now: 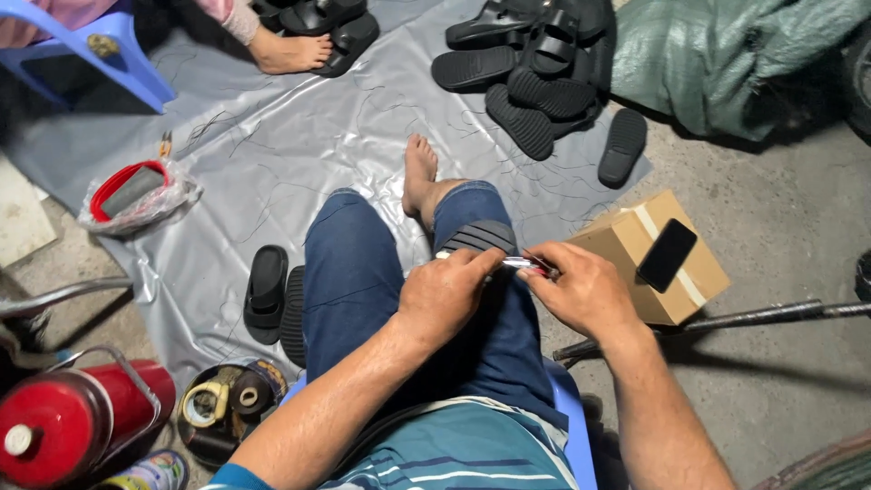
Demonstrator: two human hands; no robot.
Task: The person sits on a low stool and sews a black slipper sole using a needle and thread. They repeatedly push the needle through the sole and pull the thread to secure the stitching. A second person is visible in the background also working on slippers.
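Observation:
I sit on a blue stool with my jeans-clad legs over a grey plastic sheet (299,145). A black ribbed shoe sole (476,236) rests on my right knee. My left hand (445,295) pinches a thin needle-like tool at its white end, fingers closed. My right hand (581,290) grips the other end, a small red and silver tool (531,264), just beside the sole. Both hands meet over my knee.
A pile of black sandals (535,63) lies at the far side, two more soles (268,290) by my left leg. A cardboard box (626,245) with a phone (667,255) stands at the right. Another person's foot (290,50), a red cylinder (73,417), and tape rolls (222,404) lie around.

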